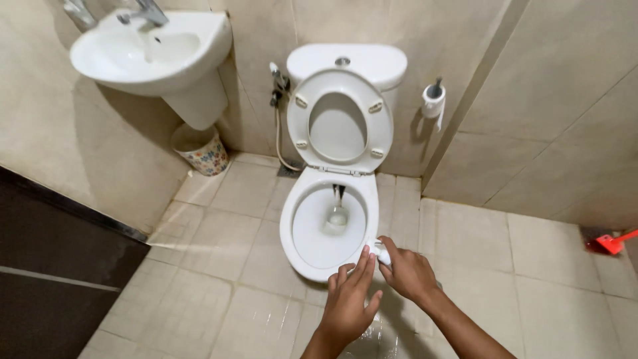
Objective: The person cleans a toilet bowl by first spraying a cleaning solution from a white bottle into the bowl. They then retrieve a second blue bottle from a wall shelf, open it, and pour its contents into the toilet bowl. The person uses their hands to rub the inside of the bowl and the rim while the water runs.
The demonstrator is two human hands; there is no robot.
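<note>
- A small bathroom with beige tiled walls and a pale tiled floor (219, 266), wet and shiny near the bottom edge of the view.
- A small white wad (382, 253), cloth or paper, cannot tell which, sits on the front right rim of the white toilet bowl (292, 249).
- The right hand (407, 271) pinches the wad, its grip closed around it, knuckles turned up.
- The left hand (349, 302) lies just beside it with fingers stretched out and loosely spread, holding nothing; its fingertips (364, 254) touch the bowl rim next to the wad.
- Both forearms come in from the bottom edge of the view.
- The toilet seat and lid (339, 119) stand upright against the white cistern (345, 61).
- A spray hose (278, 100) hangs on the wall left of the cistern.
- A toilet paper roll (433, 100) is mounted on the wall to the right of the cistern.
- A white pedestal sink (149, 56) with a metal tap is fixed at the upper left.
- A flower-patterned bin (203, 151) stands on the floor under the sink.
- A red tool (610, 243), only partly in view, lies on the floor at the far right.
</note>
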